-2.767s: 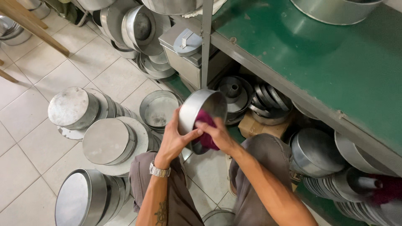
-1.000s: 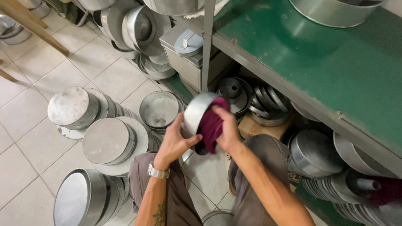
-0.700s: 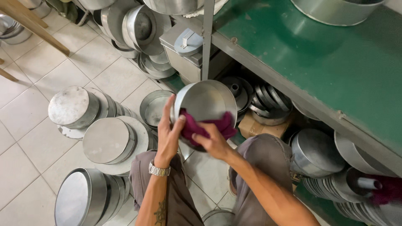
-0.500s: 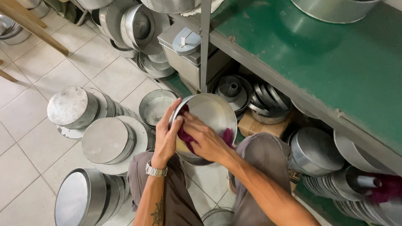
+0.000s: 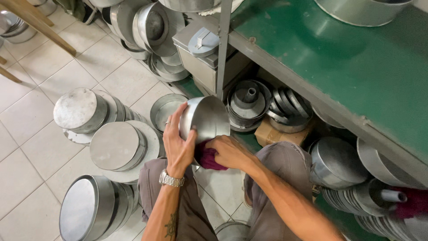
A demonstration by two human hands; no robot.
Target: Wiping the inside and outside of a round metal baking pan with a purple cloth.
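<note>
A round metal cake pan [image 5: 207,117] is held over my lap, its flat bottom facing up toward me. My left hand [image 5: 177,142], with a ring and a wristwatch, grips the pan's left wall. My right hand [image 5: 229,151] presses a dark red cloth [image 5: 208,157] against the pan's lower edge. Both hands sit just above my knees in grey trousers.
Stacks of round metal pans [image 5: 117,146] lie on the tiled floor to my left, and an open pan [image 5: 165,109] stands behind the held one. A green metal shelf [image 5: 352,67] runs along the right. Ring moulds [image 5: 248,100] and more pans [image 5: 335,161] fill the space under it.
The pan has been turned in my hands from open side up to bottom up. The cloth moved from inside the pan down to its lower edge.
</note>
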